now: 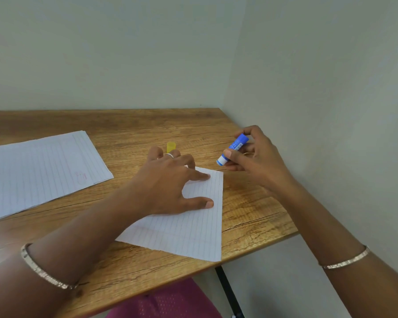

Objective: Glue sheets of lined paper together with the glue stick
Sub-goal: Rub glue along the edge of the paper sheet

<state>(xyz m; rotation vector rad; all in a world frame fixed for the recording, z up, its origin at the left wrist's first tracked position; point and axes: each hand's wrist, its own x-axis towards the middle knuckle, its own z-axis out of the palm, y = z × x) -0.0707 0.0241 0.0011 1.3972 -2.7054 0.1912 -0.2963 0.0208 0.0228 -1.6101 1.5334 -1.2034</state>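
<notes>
A sheet of lined paper (189, 228) lies on the wooden table (251, 212) near its front right corner. My left hand (168, 187) rests flat on the sheet's upper part, fingers spread, with a ring on one finger. My right hand (255, 159) hovers just beyond the sheet's top right corner and grips a blue and white glue stick (233, 149), its uncapped end tilted down toward the paper. The yellow cap (171, 147) stands on the table behind my left hand, partly hidden by the fingers.
A stack of lined sheets (39, 173) lies at the left of the table. Walls close in behind and to the right. The table's right edge and a black leg (228, 292) are near my right forearm. Magenta clothing (166, 301) shows below the front edge.
</notes>
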